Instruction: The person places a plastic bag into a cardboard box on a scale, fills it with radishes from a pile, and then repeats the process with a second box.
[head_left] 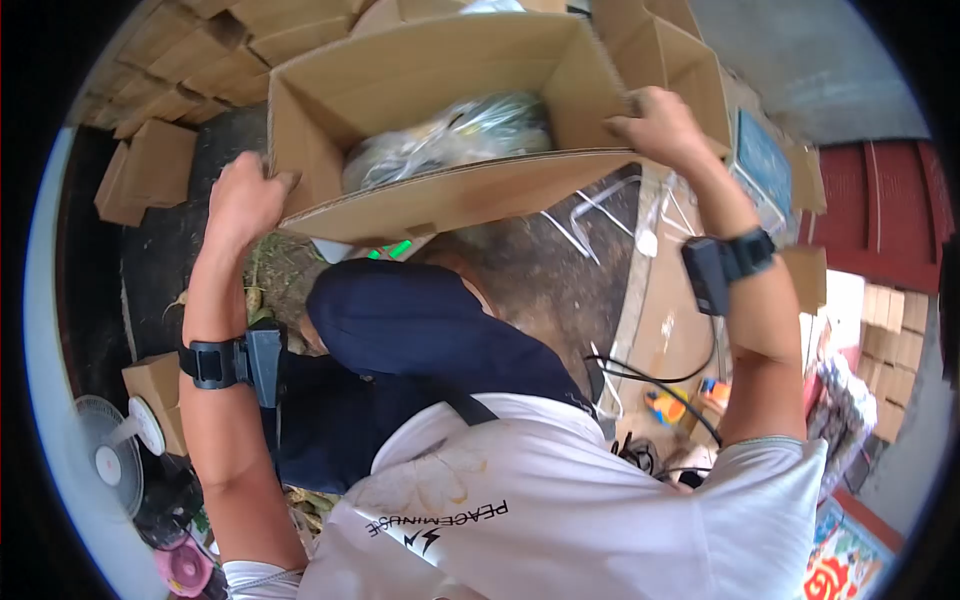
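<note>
A large cardboard box (430,205) with its top open is held up in front of me, its near wall facing my body. Inside lies a bundle in clear plastic (460,135); its contents are hard to make out. My left hand (247,198) is closed on the box's left edge near the front corner, thumb toward the inside. At the right edge, my right hand (662,127) grips the cardboard wall by its upper corner. Below the box, the floor is partly hidden by it.
Stacked cardboard boxes (190,65) fill the back left, with a small box (160,165) nearer. White bent rods (600,215) lie on the floor at right beside flat cardboard (665,300). A fan (105,460) stands at lower left. Black cables (650,375) run near my right arm.
</note>
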